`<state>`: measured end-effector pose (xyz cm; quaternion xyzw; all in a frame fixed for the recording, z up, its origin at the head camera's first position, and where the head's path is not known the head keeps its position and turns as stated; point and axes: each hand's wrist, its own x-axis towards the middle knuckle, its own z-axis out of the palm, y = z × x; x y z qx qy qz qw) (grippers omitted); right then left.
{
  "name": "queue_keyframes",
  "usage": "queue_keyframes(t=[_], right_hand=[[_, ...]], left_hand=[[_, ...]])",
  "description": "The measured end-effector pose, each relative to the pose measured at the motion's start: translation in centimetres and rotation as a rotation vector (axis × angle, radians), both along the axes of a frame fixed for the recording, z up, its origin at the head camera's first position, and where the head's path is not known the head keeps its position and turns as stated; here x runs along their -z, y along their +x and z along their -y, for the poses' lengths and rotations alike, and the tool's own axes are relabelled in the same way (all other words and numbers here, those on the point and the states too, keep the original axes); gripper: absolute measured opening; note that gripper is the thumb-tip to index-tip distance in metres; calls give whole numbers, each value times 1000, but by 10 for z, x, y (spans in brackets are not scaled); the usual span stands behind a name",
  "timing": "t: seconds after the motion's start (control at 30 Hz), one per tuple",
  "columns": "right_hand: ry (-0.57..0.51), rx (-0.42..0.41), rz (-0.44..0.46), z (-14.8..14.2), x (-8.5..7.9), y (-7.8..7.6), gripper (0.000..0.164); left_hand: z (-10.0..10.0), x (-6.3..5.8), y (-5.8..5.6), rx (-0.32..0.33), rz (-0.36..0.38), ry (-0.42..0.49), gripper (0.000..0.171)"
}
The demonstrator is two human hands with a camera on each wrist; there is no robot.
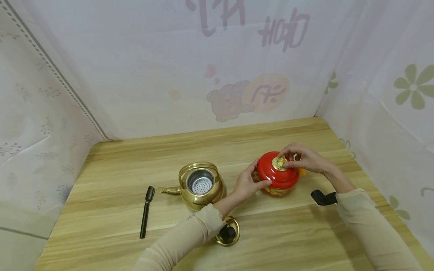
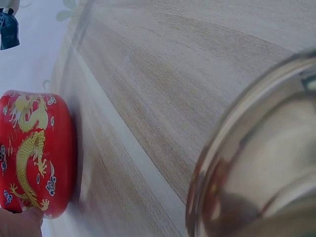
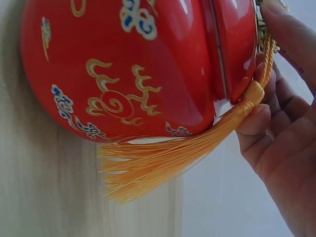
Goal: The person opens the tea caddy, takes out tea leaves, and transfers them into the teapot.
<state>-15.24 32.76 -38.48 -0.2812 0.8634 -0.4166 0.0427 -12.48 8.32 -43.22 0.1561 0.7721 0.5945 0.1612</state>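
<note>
A round red jar (image 1: 278, 184) with gold dragon decoration stands upright on the table. My left hand (image 1: 246, 182) holds its near left side, fingers and thumb spread around the body. The jar's red lid (image 1: 268, 161) carries a gold knob (image 1: 280, 162), which my right hand (image 1: 303, 158) pinches from the right. In the right wrist view, a dark seam runs between lid and body. A yellow tassel (image 3: 177, 160) hangs from the knob down the jar's side, passing beside the right fingers.
Left of the jar stands a gold kettle (image 1: 193, 197), uncovered, with a perforated strainer (image 1: 202, 186) inside. A round gold lid (image 1: 237, 228) lies near the left sleeve, partly covered. Farther left lies a dark, slender scoop (image 1: 145, 214). Fabric walls border the table (image 1: 118, 177).
</note>
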Motion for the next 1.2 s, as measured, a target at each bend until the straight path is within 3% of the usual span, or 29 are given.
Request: queue_keyframes(t=[0.63,1.0,1.2], right_hand=[[23,-71,33,1,-6,-4,23],[-27,-133,83,-1,-7,-11,18],[-53,-142,45,-2,-5,-11,18]], left_hand=[[0,0,3,-7,-2,11,82],[-1,1,3,-20,-15,15,81],[-1,0,4,-19,-22,-1,81]])
